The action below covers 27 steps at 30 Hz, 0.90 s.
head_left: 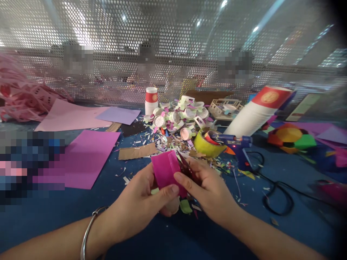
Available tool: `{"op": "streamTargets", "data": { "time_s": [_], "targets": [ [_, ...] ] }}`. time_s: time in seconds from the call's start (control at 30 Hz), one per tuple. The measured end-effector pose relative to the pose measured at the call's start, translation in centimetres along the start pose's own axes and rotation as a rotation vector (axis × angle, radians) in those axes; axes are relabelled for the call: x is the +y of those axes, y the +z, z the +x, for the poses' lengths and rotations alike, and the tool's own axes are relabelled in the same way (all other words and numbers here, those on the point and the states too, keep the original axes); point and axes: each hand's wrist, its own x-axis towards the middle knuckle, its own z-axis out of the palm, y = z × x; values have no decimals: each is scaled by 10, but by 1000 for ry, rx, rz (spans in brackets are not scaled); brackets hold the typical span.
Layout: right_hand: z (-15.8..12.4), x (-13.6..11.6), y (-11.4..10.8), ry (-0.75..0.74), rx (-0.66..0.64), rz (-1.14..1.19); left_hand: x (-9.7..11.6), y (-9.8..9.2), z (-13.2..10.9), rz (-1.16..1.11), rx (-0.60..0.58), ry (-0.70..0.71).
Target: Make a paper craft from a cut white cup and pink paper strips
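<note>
A bent piece of magenta paper [165, 171] is gripped between the thumb and fingers of my left hand [138, 198], which wears a silver bangle [87, 233]. On its right side, the thumb of my right hand [208, 187] presses against the paper's edge. Dark, pointed blades [186, 167], which look like scissors, jut up and left from my right fingers, close beside the paper; their handles are hidden. A green paper scrap [185, 206] shows just below the hands.
Beyond my hands lie cut cup pieces [187, 113] and paper scraps. A blue glue gun [238, 144] rests by a yellow-green tape roll [207, 142], its cord [279, 198] looping rightward. Stacked paper cups [252, 115] lean at right. Purple sheets [94, 159] lie left, cardboard [137, 151] ahead.
</note>
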Motion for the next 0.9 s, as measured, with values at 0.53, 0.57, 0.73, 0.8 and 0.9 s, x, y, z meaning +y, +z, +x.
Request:
{"op": "streamTargets", "data": {
  "time_s": [0.53, 0.57, 0.73, 0.8, 0.9],
  "targets": [
    [-3, 5, 2, -58, -23, -198, 3, -3, 5, -187, 207, 25],
    [-4, 6, 2, -61, -16, -202, 4, -4, 5, -168, 205, 25],
    [-6, 8, 1, -44, -20, -153, 6, -5, 6, -65, 139, 15],
    [-6, 8, 2, -23, -29, -117, 5, -5, 6, -77, 143, 26],
    [-6, 8, 2, 2, -45, -75, 3, -4, 7, -127, 183, 19]
  ]
}}
